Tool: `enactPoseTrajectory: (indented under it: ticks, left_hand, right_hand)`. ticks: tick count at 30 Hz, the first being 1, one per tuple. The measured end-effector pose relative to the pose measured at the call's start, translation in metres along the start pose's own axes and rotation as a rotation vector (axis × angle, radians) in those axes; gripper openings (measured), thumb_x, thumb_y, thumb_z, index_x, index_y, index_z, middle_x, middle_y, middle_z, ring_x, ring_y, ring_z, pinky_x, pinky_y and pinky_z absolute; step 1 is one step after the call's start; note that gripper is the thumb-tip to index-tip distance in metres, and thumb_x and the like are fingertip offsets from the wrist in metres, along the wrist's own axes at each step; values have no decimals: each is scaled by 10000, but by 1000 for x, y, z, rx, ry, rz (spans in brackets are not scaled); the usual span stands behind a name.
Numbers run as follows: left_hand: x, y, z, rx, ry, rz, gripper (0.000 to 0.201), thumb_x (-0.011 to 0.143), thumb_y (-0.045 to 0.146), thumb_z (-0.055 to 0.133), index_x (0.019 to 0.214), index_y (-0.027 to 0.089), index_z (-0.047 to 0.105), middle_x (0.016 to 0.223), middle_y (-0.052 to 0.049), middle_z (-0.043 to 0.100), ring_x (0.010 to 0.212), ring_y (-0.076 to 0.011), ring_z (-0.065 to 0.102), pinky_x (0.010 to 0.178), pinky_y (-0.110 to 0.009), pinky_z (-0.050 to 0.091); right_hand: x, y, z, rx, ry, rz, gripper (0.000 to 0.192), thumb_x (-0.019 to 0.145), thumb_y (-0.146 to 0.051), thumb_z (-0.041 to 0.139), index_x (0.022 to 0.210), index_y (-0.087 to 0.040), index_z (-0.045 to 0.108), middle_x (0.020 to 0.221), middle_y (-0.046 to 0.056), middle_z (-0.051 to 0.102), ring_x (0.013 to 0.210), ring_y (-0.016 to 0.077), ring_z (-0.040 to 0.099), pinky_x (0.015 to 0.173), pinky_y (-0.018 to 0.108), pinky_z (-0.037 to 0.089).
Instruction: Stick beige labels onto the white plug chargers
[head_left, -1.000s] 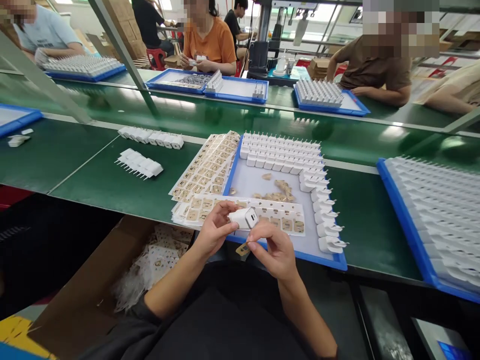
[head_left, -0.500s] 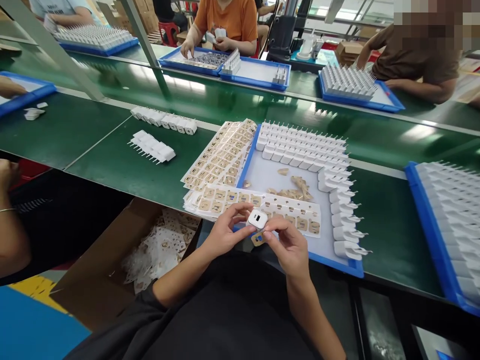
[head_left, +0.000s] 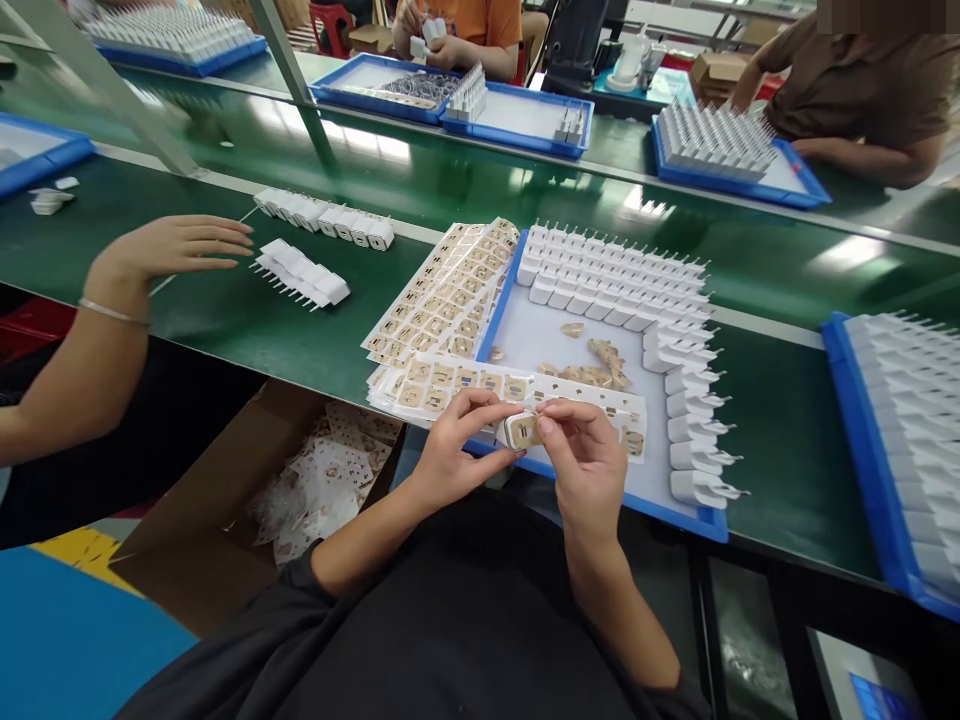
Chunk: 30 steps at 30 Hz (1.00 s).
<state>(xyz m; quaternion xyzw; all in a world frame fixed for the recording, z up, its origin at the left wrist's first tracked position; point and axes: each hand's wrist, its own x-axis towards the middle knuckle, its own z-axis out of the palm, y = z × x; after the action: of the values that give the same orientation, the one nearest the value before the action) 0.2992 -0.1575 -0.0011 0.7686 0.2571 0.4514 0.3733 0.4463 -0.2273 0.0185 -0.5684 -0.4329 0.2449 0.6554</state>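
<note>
My left hand (head_left: 459, 450) is closed round a small white charger (head_left: 509, 434), thumb below and fingers above. A tan sticker (head_left: 527, 430) with small cut-outs lies against the charger's port face, which it covers. My right hand (head_left: 589, 455) pinches the sticker's right edge between thumb and forefinger. Under and behind my hands lies a sticker sheet (head_left: 600, 405), partly across the blue tray (head_left: 679, 512). Several white chargers (head_left: 600, 275) stand in rows along the tray's far and right sides, prongs outward. Tan peeled pieces (head_left: 592, 375) lie inside the tray.
Sticker sheets (head_left: 439, 290) are stacked left of the tray. Two groups of chargers (head_left: 304, 275) sit farther left, near a co-worker's hand (head_left: 176, 245). A cardboard box (head_left: 202, 530) below holds used sheets. Another full tray (head_left: 862, 430) stands at right.
My right hand has brought the sticker up from below onto the charger's port face. The charger has tilted to the right. A co-worker's arm has reached in at the left.
</note>
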Motion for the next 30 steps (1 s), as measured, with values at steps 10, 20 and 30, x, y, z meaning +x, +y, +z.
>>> enactPoseTrajectory:
  ticks: [10, 20, 30]
  left_hand:
    - [0, 3, 0, 10, 18, 29, 418, 825, 222, 791, 1225, 252, 673, 1047, -48, 614, 987, -193, 637, 879, -321, 565]
    - [0, 5, 1, 24, 31, 47, 429, 810, 189, 800, 1217, 239, 674, 1048, -45, 611, 987, -181, 630, 887, -302, 555]
    - [-2, 8, 2, 95, 63, 95, 365, 864, 205, 745, 1220, 237, 670, 1038, -42, 599, 970, -168, 637, 880, -300, 568]
  right_hand:
    - [-3, 0, 1, 73, -4, 31, 80, 905, -221, 708, 973, -263, 712, 954, 8, 695, 959, 179, 659, 888, 333, 521]
    - [-5, 0, 2, 13, 14, -31, 101, 911, -202, 694, 996, -257, 699, 955, 10, 693, 954, 174, 663, 869, 329, 535]
    - [-5, -3, 8, -436, 85, -412, 195, 871, -150, 719, 1017, -252, 639, 882, 11, 678, 831, 188, 669, 801, 375, 575]
